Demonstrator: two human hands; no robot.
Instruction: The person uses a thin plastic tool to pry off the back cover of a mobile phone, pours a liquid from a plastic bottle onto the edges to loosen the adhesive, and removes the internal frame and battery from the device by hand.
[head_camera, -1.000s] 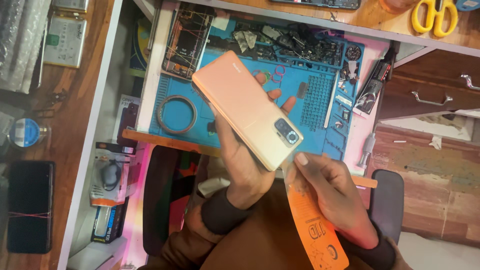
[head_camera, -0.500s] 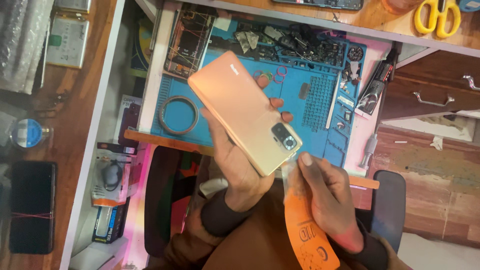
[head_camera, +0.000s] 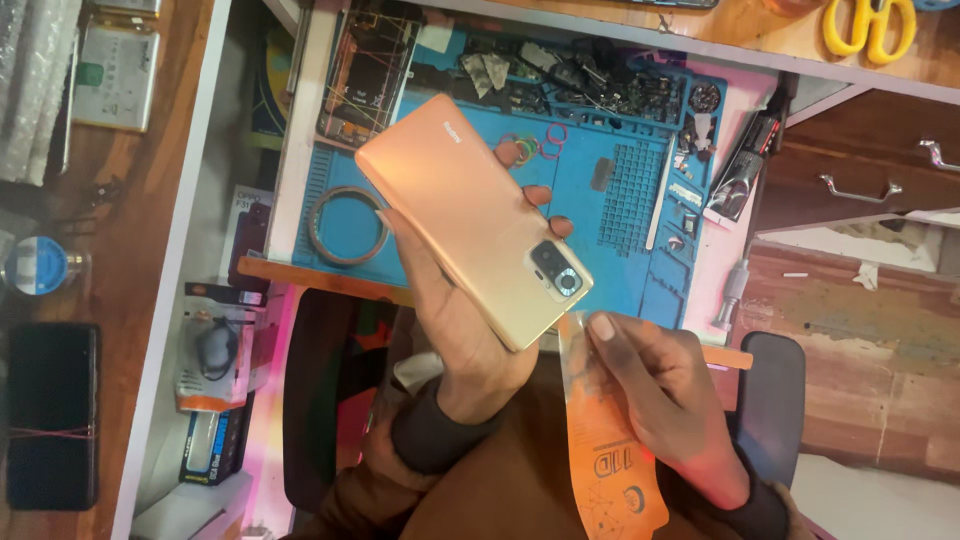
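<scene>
At the centre of the frame the left hand (head_camera: 470, 330) is closed around a gold-pink smartphone (head_camera: 472, 220), back cover up and camera block toward the lower right, fingers wrapped over its long edges; it looks rigid, light, smooth enough to slip and fragile, so the side edges seem the safest grip. Just below and to the right, the right hand (head_camera: 665, 390) pinches a thin orange plastic pry card (head_camera: 605, 440), bendy by the look of it, its tip near the phone's lower corner. Behind them the blue repair mat (head_camera: 620, 200) holds screws and small parts in its upper tray compartments, with a grey ring (head_camera: 345, 226) at its left.
</scene>
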